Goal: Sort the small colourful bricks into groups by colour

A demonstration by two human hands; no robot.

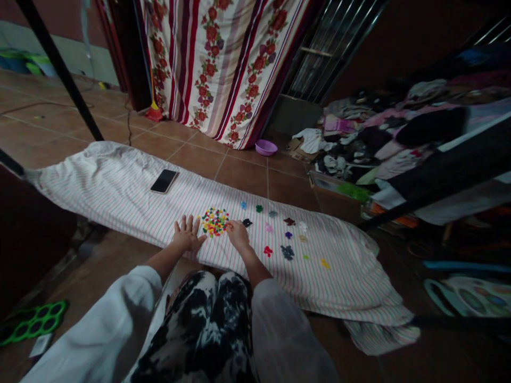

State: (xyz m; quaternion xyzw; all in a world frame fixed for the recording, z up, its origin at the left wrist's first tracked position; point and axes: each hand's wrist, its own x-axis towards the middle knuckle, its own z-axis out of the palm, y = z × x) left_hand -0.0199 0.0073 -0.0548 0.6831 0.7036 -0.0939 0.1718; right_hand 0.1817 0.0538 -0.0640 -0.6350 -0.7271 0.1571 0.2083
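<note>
A mixed pile of small coloured pieces [215, 222], mostly yellow, red, green and orange, lies on a striped cloth [187, 199]; they are too small to name. Just left of it my left hand [187, 235] rests palm down, fingers spread, holding nothing. My right hand [238, 235] is at the pile's right edge with its fingers pinched together; whatever they hold is hidden. Right of that hand sit small one-colour groups: black pieces [247, 223], pink pieces [269, 227], red pieces [268, 250], dark grey pieces [287, 252], dark green pieces [259, 208] and yellow pieces [325, 263], among others.
A phone [164, 181] lies on the cloth at the left. Beyond the cloth are a purple bowl [265, 147], a floral curtain [223, 69] and a red broom [154, 113]. Heaped clothes [371, 133] fill the right side. Dark bars [59, 69] rise at the cloth's ends.
</note>
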